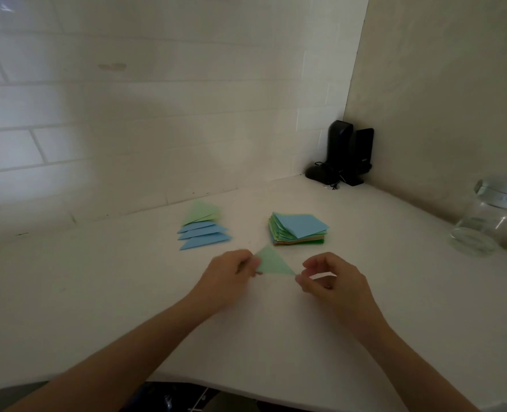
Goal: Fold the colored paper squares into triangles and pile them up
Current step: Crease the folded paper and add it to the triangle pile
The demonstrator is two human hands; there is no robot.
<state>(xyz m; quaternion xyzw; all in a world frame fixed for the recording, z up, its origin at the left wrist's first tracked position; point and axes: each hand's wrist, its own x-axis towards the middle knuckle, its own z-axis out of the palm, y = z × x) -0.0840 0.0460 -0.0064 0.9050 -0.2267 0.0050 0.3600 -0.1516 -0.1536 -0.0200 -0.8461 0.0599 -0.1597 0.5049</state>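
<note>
A light green paper folded into a triangle point(271, 262) lies between my hands on the white counter point(97, 292). My left hand point(230, 276) pinches its left corner. My right hand point(331, 281) pinches its right corner with curled fingers. Behind it to the right sits a stack of unfolded coloured squares point(298, 228), a blue one on top. To the left lies a fanned pile of folded triangles point(203, 228), blue ones in front and green ones behind.
A clear glass jar point(491, 214) stands at the right edge of the counter. Black devices with a cable point(346, 157) occupy the back corner. A tiled wall runs behind and a plain wall closes the right side.
</note>
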